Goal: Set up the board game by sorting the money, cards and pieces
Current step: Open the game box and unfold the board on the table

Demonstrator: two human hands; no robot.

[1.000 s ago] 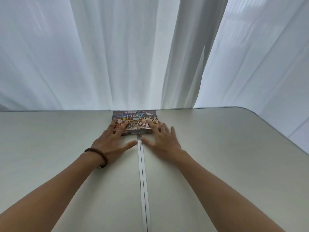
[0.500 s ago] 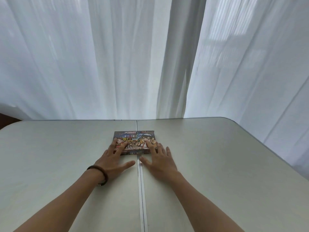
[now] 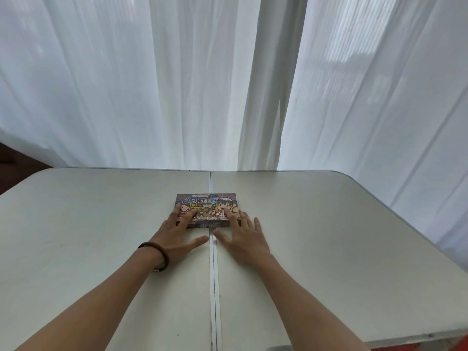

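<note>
Game box (image 3: pixel 206 203) closed, lying flat across the centre seam (image 3: pixel 214 287) of the table (image 3: pixel 329 236), nearer the far edge than the near one. Left hand (image 3: pixel 174 236) and right hand (image 3: pixel 245 239) both flat. Fingers (image 3: pixel 188 216) straight and spread, tips resting on the near part of the lid, thumbs on the table; nothing gripped.

Risks, as judged:
- Flat fingers give no hold, so a pull may skid the box.
- Lifting the lid fast or tilted could spill money, cards and pieces.
- Small pieces might lodge in the seam.
</note>
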